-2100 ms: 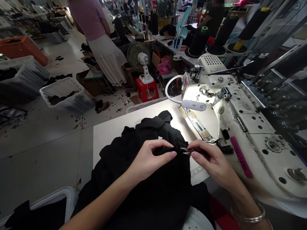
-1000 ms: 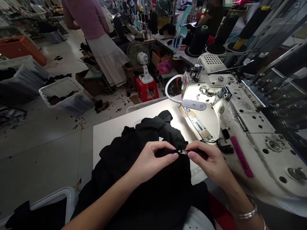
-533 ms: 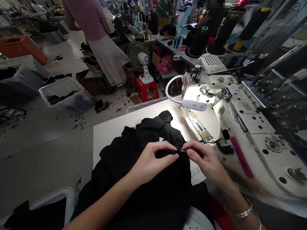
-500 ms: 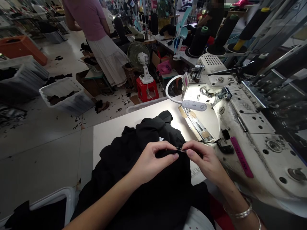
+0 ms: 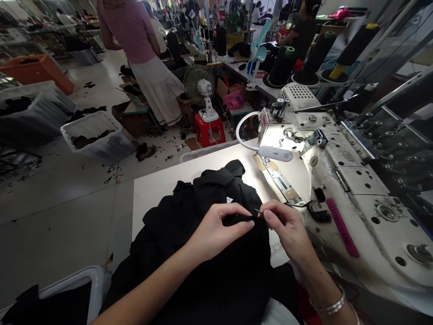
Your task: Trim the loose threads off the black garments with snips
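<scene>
A heap of black fabric [image 5: 203,212] spreads over the table and down toward me, with a small white label [image 5: 229,200] near its middle. My left hand [image 5: 219,230] is closed, pinching a fold of this cloth between thumb and fingers. Close beside it, my right hand [image 5: 284,225] pinches a small thin pointed tool [image 5: 258,211], whose kind I cannot make out. Its tip is at the edge of the pinched fold. Most of the tool is hidden by the right fingers.
A white sewing machine [image 5: 338,171] with a lit lamp [image 5: 275,153] stands on the right of the white tabletop [image 5: 158,180]. Thread cones [image 5: 282,65] rise behind it. Beyond are a fan [image 5: 205,88] on a red stool [image 5: 210,131], a white bin [image 5: 98,137] and a standing person [image 5: 135,36].
The tool in my right hand has tilted, and its tip now sits slightly above the fold edge. Both hands stay close together. The whole view has shifted slightly.
</scene>
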`<state>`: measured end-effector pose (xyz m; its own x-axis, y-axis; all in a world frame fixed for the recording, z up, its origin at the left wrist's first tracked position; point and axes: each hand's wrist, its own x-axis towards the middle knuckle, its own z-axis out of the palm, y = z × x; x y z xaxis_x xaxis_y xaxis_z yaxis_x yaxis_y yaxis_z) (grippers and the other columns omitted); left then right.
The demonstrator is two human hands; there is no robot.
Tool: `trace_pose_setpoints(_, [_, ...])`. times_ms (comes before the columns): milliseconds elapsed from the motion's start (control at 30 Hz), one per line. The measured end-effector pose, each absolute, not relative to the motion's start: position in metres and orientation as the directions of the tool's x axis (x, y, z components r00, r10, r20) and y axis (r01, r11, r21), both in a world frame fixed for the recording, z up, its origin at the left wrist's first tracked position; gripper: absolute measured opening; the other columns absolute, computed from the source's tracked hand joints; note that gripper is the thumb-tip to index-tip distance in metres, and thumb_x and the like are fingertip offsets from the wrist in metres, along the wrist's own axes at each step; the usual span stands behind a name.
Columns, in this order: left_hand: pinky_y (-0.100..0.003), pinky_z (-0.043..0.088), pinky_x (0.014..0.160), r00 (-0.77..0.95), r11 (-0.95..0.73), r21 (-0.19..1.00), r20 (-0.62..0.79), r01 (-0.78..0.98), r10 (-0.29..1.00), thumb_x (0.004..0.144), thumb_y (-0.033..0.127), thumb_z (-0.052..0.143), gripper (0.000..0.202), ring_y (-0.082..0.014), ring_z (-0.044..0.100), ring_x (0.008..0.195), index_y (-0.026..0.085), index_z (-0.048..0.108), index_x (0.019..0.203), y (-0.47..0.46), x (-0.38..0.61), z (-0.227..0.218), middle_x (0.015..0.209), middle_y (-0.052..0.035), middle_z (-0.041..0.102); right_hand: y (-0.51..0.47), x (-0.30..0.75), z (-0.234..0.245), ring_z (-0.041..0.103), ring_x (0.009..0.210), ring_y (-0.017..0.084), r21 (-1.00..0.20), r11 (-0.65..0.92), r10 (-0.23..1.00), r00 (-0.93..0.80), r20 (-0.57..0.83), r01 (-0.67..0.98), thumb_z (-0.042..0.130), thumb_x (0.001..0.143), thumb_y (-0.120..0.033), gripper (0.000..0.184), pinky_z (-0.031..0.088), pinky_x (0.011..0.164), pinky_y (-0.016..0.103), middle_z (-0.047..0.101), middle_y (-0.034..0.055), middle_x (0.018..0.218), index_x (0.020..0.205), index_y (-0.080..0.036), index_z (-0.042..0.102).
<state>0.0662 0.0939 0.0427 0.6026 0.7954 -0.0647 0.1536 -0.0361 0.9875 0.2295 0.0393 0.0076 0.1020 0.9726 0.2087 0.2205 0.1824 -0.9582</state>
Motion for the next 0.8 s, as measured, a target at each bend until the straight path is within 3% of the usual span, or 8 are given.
trace_pose_setpoints(133, [-0.020,0.040,0.068,0.591,-0.004,0.995,-0.058,0.102,0.804,0.072,0.022,0.065,0.014,-0.0078,0.052,0.072,0.017,0.053,0.077,0.090,0.071,0.037,0.076,0.0026,0.057,0.043,0.228,0.014,0.050,0.065,0.012,-0.966,0.152,0.985,0.044,0.164,0.208,0.057,0.078,-0.037,0.021,0.041,0.055,0.021,0.057,0.0023,0.077,0.090,-0.019,0.057])
trace_pose_setpoints(233, [-0.019,0.038,0.063,0.619,0.039,0.999,-0.031,0.000,0.784,0.070,0.022,0.066,0.036,-0.0051,0.045,0.066,0.021,0.031,0.079,0.095,0.070,0.033,0.079,0.0048,0.049,0.046,0.227,0.019,0.040,0.053,0.009,-0.952,0.079,0.997,-0.019,0.076,0.296,0.059,0.077,-0.034,0.017,0.033,0.046,0.019,0.050,-0.0010,0.064,0.078,-0.017,0.058])
trace_pose_setpoints(400, [-0.028,0.041,0.081,0.871,-0.235,0.968,0.042,0.086,0.490,0.074,0.038,0.059,0.044,-0.0139,0.050,0.095,0.023,0.030,0.104,0.159,0.057,0.031,0.103,-0.0056,0.050,0.041,0.226,0.027,0.035,0.049,0.007,-0.935,0.169,0.983,-0.123,0.136,0.312,0.055,0.078,-0.024,0.016,0.028,0.044,0.019,0.043,-0.0030,0.054,0.065,-0.015,0.055])
trace_pose_setpoints(500, [-0.037,0.028,0.101,0.763,-0.518,0.719,-0.027,0.464,0.646,0.081,0.042,0.047,0.049,-0.0209,0.036,0.122,0.022,0.030,0.122,0.208,0.058,0.015,0.129,-0.0115,0.041,0.033,0.220,0.031,0.038,0.050,0.007,-0.910,0.276,0.947,-0.250,0.202,0.309,0.056,0.072,-0.011,0.012,0.029,0.046,0.020,0.046,-0.0027,0.054,0.060,-0.015,0.055])
trace_pose_setpoints(533, [-0.041,0.025,0.103,0.741,-0.561,0.581,-0.113,0.590,0.662,0.076,0.043,0.052,0.053,-0.0241,0.036,0.122,0.022,0.035,0.122,0.220,0.060,0.006,0.128,-0.0111,0.044,0.031,0.217,0.032,0.039,0.050,0.007,-0.901,0.303,0.933,-0.287,0.215,0.311,0.056,0.070,-0.007,0.013,0.029,0.046,0.020,0.047,-0.0028,0.054,0.059,-0.014,0.055])
trace_pose_setpoints(600, [-0.043,0.031,0.098,0.717,-0.571,0.476,-0.210,0.669,0.665,0.068,0.036,0.062,0.039,-0.0274,0.051,0.105,0.018,0.054,0.102,0.234,0.065,-0.008,0.105,-0.0095,0.061,0.028,0.216,0.032,0.040,0.050,0.007,-0.887,0.334,0.922,-0.308,0.236,0.320,0.056,0.068,-0.005,0.013,0.028,0.047,0.020,0.047,-0.0030,0.054,0.059,-0.014,0.056])
trace_pose_setpoints(700, [-0.034,0.041,0.081,0.691,-0.559,0.455,-0.196,0.693,0.696,0.076,0.032,0.051,0.019,-0.0234,0.058,0.083,0.016,0.059,0.080,0.237,0.059,-0.003,0.083,-0.0077,0.065,0.030,0.224,0.029,0.039,0.049,0.008,-0.879,0.328,0.943,-0.180,0.281,0.346,0.056,0.073,-0.011,0.012,0.028,0.046,0.021,0.045,-0.0026,0.055,0.062,-0.015,0.056])
trace_pose_setpoints(800, [-0.030,0.041,0.077,0.605,-0.527,0.441,-0.046,0.726,0.795,0.085,0.038,0.030,0.035,-0.0226,0.055,0.090,0.016,0.056,0.093,0.226,0.027,0.043,0.098,-0.0100,0.061,0.033,0.242,0.028,0.039,0.052,0.010,-0.894,0.312,0.946,-0.017,0.324,0.323,0.054,0.080,-0.020,0.016,0.030,0.047,0.023,0.043,-0.0014,0.057,0.064,-0.017,0.056])
